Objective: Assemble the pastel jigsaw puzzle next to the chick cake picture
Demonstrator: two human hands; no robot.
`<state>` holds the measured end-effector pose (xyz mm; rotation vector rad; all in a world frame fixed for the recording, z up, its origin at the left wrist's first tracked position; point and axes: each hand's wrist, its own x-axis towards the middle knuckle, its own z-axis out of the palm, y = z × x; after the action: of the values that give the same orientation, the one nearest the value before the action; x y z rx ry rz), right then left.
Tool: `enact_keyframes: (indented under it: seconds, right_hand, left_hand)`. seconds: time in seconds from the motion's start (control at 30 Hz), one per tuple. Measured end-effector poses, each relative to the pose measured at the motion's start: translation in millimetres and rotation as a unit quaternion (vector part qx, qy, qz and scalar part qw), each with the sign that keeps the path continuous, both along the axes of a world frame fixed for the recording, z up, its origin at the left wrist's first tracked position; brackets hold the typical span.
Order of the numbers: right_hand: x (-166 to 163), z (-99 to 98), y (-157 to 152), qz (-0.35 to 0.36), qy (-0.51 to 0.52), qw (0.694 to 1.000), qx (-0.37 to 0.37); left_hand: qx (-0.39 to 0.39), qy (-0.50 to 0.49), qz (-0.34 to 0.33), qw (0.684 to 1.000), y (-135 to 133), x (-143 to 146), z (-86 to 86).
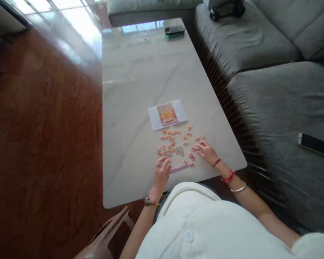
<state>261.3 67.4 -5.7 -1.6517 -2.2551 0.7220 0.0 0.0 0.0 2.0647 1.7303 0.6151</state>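
Observation:
A partly joined jigsaw puzzle lies near the table's front edge, with a tan upper section (175, 151) and a purple bottom strip (179, 168). My left hand (161, 174) rests at its left side, fingers curved and apart, holding nothing I can see. To the right, my right hand (207, 152) has its fingertips closed down on a pink jigsaw piece (194, 148); the fingers partly hide it. Loose orange and pink jigsaw pieces (169, 137) are scattered above and around the joined part. Behind them lies a reference picture sheet (167, 114) showing a yellow-orange figure.
The white marble-look table (135, 79) carries a dark box-like object (174, 31) at its far end. A grey sofa (280, 97) runs along the right with a phone (316, 144) on it. A stool (110, 230) stands at lower left on the wooden floor (51, 136).

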Motion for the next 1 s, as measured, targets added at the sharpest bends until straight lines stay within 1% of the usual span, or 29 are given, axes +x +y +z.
enact_keyframes:
  seconds: [0.07,0.17,0.23,0.3,0.37,0.43,0.47,0.53,0.6,0.63,0.7,0.77,0.83,0.9,1.0]
  right_hand:
    - [-11,-2.7,8,0.023,-0.014,1.000,-0.012]
    - [-20,-4.7,17,0.039,-0.021,0.999,-0.024]
    - [-20,-4.3,20,0.035,-0.015,0.999,-0.027]
    - [-17,-2.4,21,0.011,0.006,0.999,-0.032]
    - [-12,1.5,21,-0.030,0.043,0.997,-0.051]
    - [-8,8.2,20,-0.073,0.102,0.988,-0.092]
    - [-7,12.6,18,-0.089,0.141,0.979,-0.120]
    - [-11,22.6,12,-0.106,0.232,0.950,-0.178]
    - [-26,32.2,3,-0.115,0.319,0.912,-0.229]
    - [-37,36.0,-3,-0.123,0.352,0.893,-0.253]
    - [-64,40.3,-16,-0.142,0.395,0.861,-0.286]
    - [-89,39.8,-29,-0.156,0.414,0.836,-0.323]
    - [-107,35.3,-37,-0.152,0.403,0.826,-0.363]
    - [-118,29.5,-41,-0.134,0.379,0.827,-0.392]
    - [-125,23.3,-40,-0.118,0.353,0.831,-0.413]
  left_hand:
    - [0.004,-0.007,0.013,1.000,3,0,1.0]
    - [0.007,-0.016,0.038,0.999,4,-3,1.9]
    - [0.006,-0.019,0.056,0.998,1,-7,1.4]
    - [-0.001,-0.020,0.071,0.997,-3,-11,0.2]
    - [-0.014,-0.024,0.077,0.997,-7,-15,-0.8]
    - [-0.030,-0.039,0.078,0.996,-8,-17,-0.3]
    - [-0.041,-0.053,0.077,0.995,-8,-17,0.8]
    - [-0.073,-0.098,0.078,0.989,-8,-14,4.5]
    - [-0.126,-0.173,0.088,0.973,-9,-8,9.6]
    - [-0.158,-0.220,0.095,0.958,-9,-3,12.1]
    - [-0.215,-0.318,0.106,0.917,-12,6,16.0]
    - [-0.242,-0.381,0.131,0.883,-14,14,17.6]
    - [-0.245,-0.407,0.171,0.863,-14,17,17.1]
    - [-0.241,-0.416,0.199,0.854,-13,14,15.7]
    - [-0.252,-0.426,0.190,0.848,-12,4,13.8]
